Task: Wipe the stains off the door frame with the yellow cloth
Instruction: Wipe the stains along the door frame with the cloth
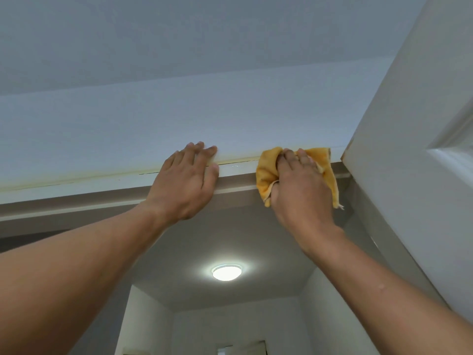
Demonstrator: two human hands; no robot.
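At the far left, the top bar of the door frame [76, 185] ran across the view as a long white strip, and a yellowish line of stain [64, 179] followed its upper edge where it met the wall [128, 124]. The long axis of the frame lay almost level, rising a little toward the right, where it ended at the open door [409, 124].

Near the middle, the left hand [184, 185] rested flat on the frame. Its fingers were straight and close together, their tips touching the wall just above the frame, and it held nothing. It looked like a support for balance.

To the right of it, apart from the left hand, the right hand [299, 183] pressed the yellow cloth [266, 172] against the frame, just beside the edge of the door. The fingers were curled over the bunched middle of the cloth, and loose parts of it came out at both sides of the hand, with a frayed corner hanging below at the right.

The cloth seemed light and soft, and it folded easily, so a grip on the gathered middle was probably best, as loose ends could slip away from the hand. It had no clear direction of its own; its wider spread followed the frame. The frame looked stiff and fixed, so it could likely bear firm pressure.

Below, a ceiling lamp [226, 272] shone in the room behind the doorway.
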